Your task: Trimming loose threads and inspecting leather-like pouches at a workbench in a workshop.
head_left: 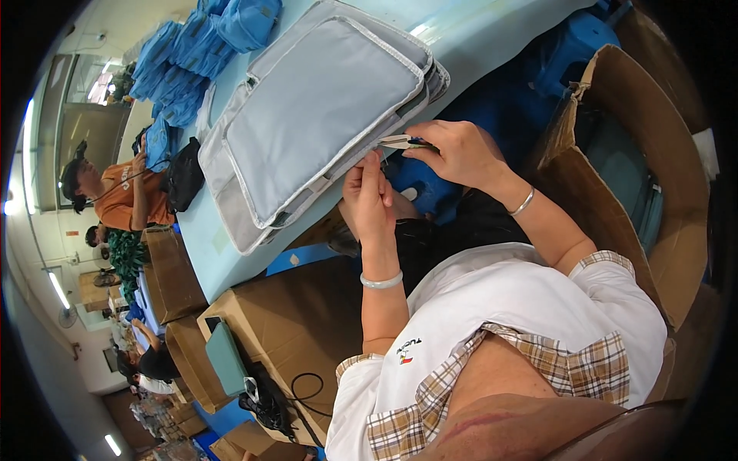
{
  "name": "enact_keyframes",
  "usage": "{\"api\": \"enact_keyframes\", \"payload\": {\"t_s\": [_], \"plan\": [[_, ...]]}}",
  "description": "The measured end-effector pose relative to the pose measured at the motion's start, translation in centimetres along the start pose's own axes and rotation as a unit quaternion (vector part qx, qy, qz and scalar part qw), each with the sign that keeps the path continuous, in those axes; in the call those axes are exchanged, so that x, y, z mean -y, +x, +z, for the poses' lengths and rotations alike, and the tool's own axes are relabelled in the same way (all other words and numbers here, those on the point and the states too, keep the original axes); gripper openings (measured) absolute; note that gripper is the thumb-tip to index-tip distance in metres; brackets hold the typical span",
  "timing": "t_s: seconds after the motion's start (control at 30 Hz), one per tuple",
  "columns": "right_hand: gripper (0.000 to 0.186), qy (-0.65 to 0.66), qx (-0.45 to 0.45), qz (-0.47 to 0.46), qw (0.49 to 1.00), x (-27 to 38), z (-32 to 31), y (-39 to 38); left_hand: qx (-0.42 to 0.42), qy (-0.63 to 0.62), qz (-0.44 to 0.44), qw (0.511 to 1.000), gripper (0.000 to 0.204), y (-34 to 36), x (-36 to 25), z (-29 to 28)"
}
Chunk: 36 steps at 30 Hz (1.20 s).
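Note:
A large grey fabric bag (323, 100) with pale piping lies flat on the light blue tabletop (201, 250). My right hand (461, 154) is closed around small thread snips (398, 142), whose metal blades point left at the bag's near edge. Just below the blades, my left hand (370, 192) has its thumb and fingers pressed together against that same edge. Whatever lies between those left fingertips is too small to make out. Part of the snips' handle is hidden inside my right hand.
Blue folded bags (181, 65) are piled at the far left, near a person in orange (115, 192). An open cardboard box (676, 253) stands at my right. Another carton (277, 307), with a green case (225, 357) on it, is at my left. A blue stool (573, 54) sits beyond the table's edge.

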State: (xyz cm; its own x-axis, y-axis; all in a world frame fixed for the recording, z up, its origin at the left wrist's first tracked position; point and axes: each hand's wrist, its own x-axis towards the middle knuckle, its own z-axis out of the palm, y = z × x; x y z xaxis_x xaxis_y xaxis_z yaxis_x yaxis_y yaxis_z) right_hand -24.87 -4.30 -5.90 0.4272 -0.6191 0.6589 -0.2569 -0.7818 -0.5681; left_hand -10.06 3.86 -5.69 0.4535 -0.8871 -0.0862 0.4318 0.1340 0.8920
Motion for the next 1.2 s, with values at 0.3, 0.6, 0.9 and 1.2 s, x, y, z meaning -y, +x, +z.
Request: {"api": "enact_keyframes", "payload": {"t_s": [0.3,0.6,0.9,1.2], "plan": [[0.023,0.012,-0.006,-0.008,1.000,-0.3,0.3,0.0,0.009,-0.028,0.000,1.000,0.015,0.1,0.0,-0.1],[0.023,0.004,-0.004,-0.015,1.000,-0.5,0.6,0.5,0.028,-0.048,-0.019,0.998,0.015,0.2,0.1,-0.2],[0.024,0.041,0.005,0.026,0.999,-0.8,-0.6,0.1,0.011,0.291,-0.012,0.956,0.022,-0.4,0.7,-0.2],[0.028,0.069,0.049,0.069,0.994,-0.6,-1.4,-0.4,-0.051,0.151,0.104,0.982,0.017,0.4,0.7,1.2]]}}
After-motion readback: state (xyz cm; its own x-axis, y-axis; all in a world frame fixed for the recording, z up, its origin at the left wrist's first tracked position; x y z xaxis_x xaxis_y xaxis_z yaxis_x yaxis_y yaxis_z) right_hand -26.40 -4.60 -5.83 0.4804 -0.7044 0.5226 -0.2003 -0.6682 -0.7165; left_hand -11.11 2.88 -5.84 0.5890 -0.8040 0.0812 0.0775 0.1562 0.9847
